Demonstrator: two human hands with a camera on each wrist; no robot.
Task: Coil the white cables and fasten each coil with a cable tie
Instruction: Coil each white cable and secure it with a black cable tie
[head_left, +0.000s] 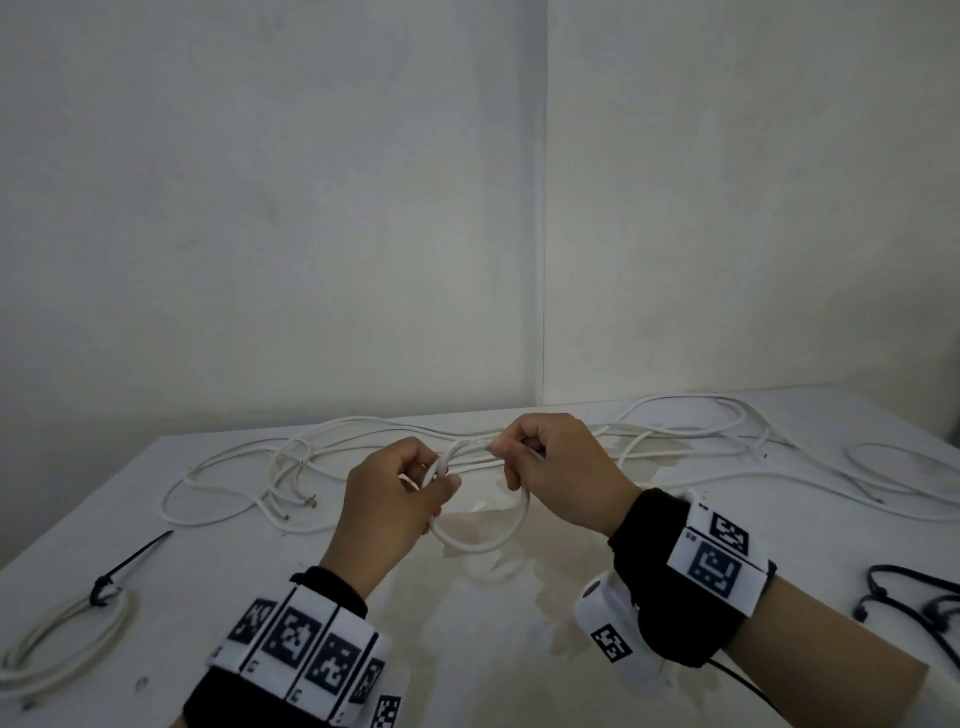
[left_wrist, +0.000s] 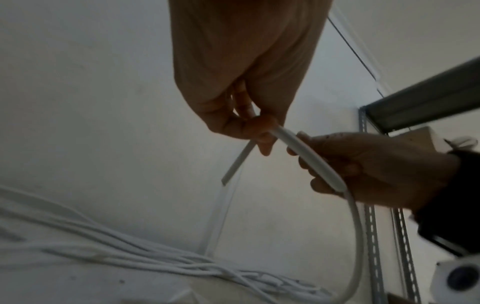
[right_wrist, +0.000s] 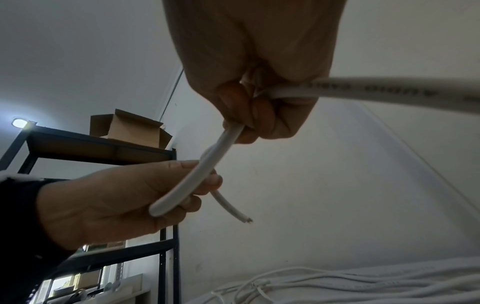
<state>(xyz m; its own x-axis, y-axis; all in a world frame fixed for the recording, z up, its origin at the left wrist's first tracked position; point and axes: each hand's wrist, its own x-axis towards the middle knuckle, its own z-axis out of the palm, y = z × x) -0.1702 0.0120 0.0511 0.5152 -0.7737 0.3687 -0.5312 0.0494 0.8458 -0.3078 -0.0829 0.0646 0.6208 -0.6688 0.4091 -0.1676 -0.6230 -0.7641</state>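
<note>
Both hands are raised over the middle of the white table (head_left: 249, 566), with one white cable (head_left: 485, 546) hanging between them in a small loop. My left hand (head_left: 436, 483) pinches the loop's left side, and the cable's cut end (left_wrist: 228, 174) sticks out past its fingers. My right hand (head_left: 511, 447) grips the cable at the loop's right side. In the right wrist view the right hand (right_wrist: 249, 115) closes round the cable (right_wrist: 389, 90), and the left hand (right_wrist: 197, 185) holds the bend. Several loose white cables (head_left: 374, 431) lie tangled behind the hands.
A coiled white cable (head_left: 62, 634) fastened with a black tie (head_left: 130, 561) lies at the table's left front. Loose black cable ties (head_left: 914, 603) lie at the right front. Walls meet in a corner behind. A dark metal shelf (right_wrist: 103, 148) carries a cardboard box (right_wrist: 130, 129).
</note>
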